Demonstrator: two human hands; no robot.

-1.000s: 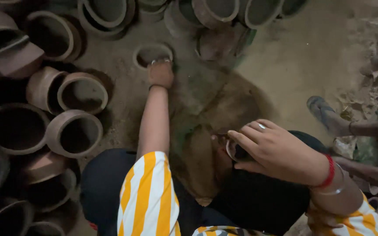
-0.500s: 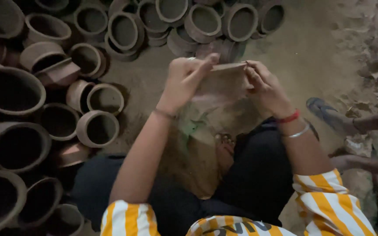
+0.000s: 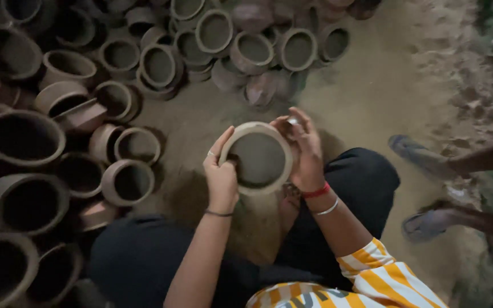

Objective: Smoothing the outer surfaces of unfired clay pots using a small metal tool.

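I hold a small round clay pot (image 3: pixel 258 157) in front of me with both hands, its open mouth facing up toward the camera. My left hand (image 3: pixel 221 174) grips its left rim, thumb inside the mouth. My right hand (image 3: pixel 303 148) grips the right rim; a red band and a silver bangle sit on that wrist. The pot hangs above my black-trousered knees and the sandy ground.
Many unfired clay pots (image 3: pixel 126 182) of several sizes crowd the ground at left and along the top (image 3: pixel 215 31). Another person's feet in sandals (image 3: pixel 417 157) (image 3: pixel 429 225) stand at the right. Bare sandy earth (image 3: pixel 372 97) lies between.
My left hand reached out to a small pot on the ground a second ago; both hands then brought it up, and now its mouth is turned toward me.
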